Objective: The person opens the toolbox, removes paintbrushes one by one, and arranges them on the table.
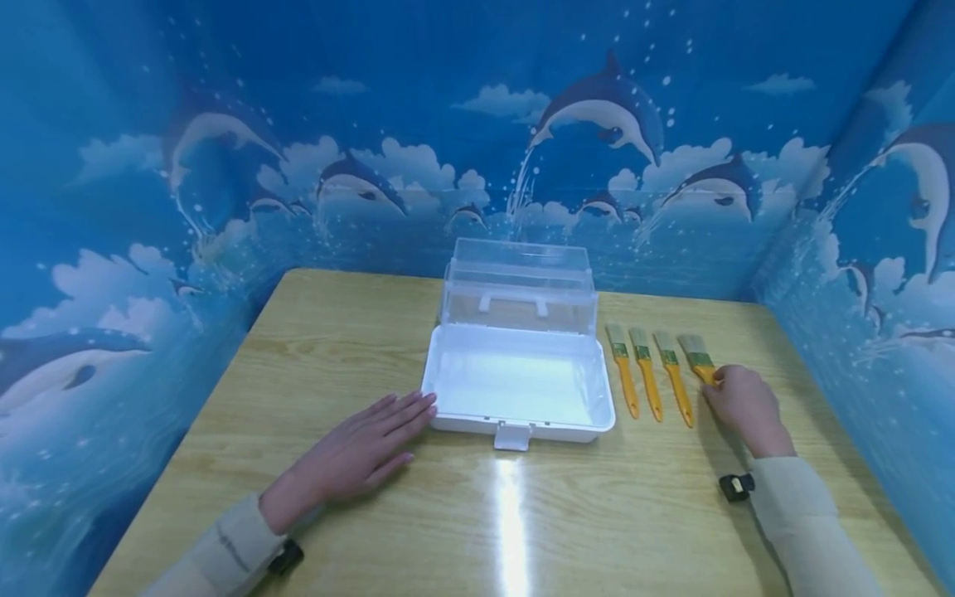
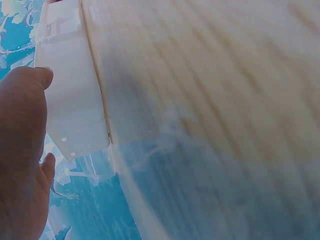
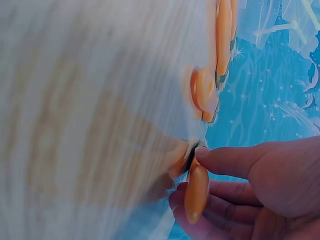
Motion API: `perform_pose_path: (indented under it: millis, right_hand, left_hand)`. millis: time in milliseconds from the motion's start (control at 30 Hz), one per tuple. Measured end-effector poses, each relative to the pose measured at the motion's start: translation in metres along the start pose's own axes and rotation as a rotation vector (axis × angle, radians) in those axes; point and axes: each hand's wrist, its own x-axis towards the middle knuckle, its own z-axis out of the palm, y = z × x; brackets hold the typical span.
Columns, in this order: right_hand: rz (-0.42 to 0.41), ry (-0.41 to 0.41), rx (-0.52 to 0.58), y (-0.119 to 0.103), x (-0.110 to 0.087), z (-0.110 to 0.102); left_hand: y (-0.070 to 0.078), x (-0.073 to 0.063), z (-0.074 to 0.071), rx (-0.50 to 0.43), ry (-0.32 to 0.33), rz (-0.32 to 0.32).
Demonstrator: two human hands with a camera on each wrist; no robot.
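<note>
A white plastic box (image 1: 552, 432) with its clear lid (image 1: 518, 282) tipped back sits mid-table. My left hand (image 1: 354, 456) lies flat with extended fingers, fingertips at the box's left front corner; the left wrist view shows the thumb beside the white wall (image 2: 70, 85). On the far right, my right hand (image 1: 748, 406) pinches the rightmost paintbrush (image 1: 697, 355), the widest one, by its orange handle (image 3: 197, 195). Thumb and fingers are on either side of that handle in the right wrist view. Its bristles point away from me.
Three more paintbrushes, the nearest to the box (image 1: 625, 381), then the middle one (image 1: 647, 381) and a third (image 1: 675, 381), lie in a row between box and right hand. A latch (image 1: 512, 437) hangs at the box's front. A blue dolphin-print curtain (image 1: 418, 124) surrounds the wooden table (image 1: 418, 539).
</note>
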Motion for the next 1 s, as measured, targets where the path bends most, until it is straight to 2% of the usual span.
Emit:
perform_pose_path:
  millis: [500, 667, 1000]
  right_hand:
    - [0.021, -0.057, 0.004, -0.0003, -0.0019, -0.0024]
    - [0.022, -0.05, 0.002, 0.0002, -0.0017, -0.0026]
    - [0.022, -0.082, 0.023, 0.0029, -0.0027, -0.0027]
  left_hand:
    - [0.0011, 0.0007, -0.0008, -0.019, -0.013, -0.007]
    - [0.0014, 0.0022, -0.0004, -0.007, -0.016, -0.006]
    - [0.0018, 0.0021, 0.0002, 0.001, 0.032, 0.015]
